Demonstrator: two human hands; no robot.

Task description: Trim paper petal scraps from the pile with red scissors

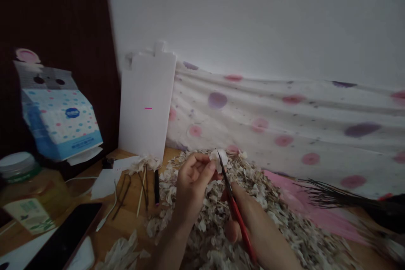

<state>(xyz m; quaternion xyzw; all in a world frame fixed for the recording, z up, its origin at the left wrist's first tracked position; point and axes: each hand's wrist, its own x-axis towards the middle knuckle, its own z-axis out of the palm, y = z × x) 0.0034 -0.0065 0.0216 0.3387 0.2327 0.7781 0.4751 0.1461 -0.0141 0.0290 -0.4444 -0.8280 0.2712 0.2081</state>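
My left hand (194,185) pinches a small white petal-like piece (217,160) between thumb and fingers. In my right hand (245,215) is a pair of scissors (236,209) with red handles and dark blades. The blade tips point up and away from me, right against the white piece; whether they cut into it I cannot tell. Below both hands spreads a large heap of dry, pale petal-like pieces (262,202), some whitish, some brownish.
On the left are a phone (65,236), a jar (34,190), a black marker (156,187), thin sticks (141,192) and a white cable (107,211). A tissue pack (63,114) hangs above. A white board (145,101) leans behind. Dark thin stems (332,194) lie right, over pink plastic (303,202).
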